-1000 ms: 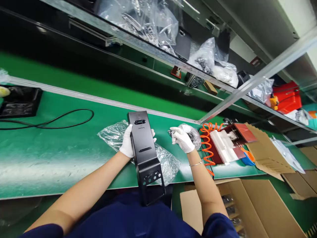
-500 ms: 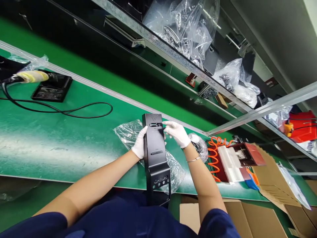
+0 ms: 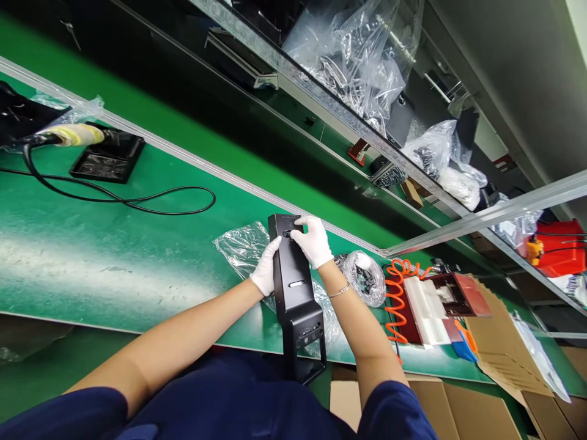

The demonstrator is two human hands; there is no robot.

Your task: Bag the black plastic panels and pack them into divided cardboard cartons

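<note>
A long black metal housing (image 3: 293, 266) with slots and a bent, open-framed lower end is held up in front of me over the green bench. My left hand (image 3: 266, 269), in a white glove, grips its left edge, thumb on the front face. At the upper slot, my gloved right hand (image 3: 313, 243) has thumb and fingertips curled close together against the face. Whatever they pinch, if anything, is covered by the fingers. Beneath the housing lies a crumpled clear plastic bag (image 3: 243, 244).
Right of my hands are a clear bag of small dark parts (image 3: 367, 278), a coiled orange hose (image 3: 395, 296) and flattened cardboard (image 3: 499, 333). A yellow-wrapped tool (image 3: 76, 134) with a black cable (image 3: 183, 212) lies left. A metal-edged shelf (image 3: 353, 117) with bagged parts crosses above.
My right hand has moved left from the housing's right edge onto the upper slot, its fingers now over it. The housing has tilted slightly; my left hand keeps its grip.
</note>
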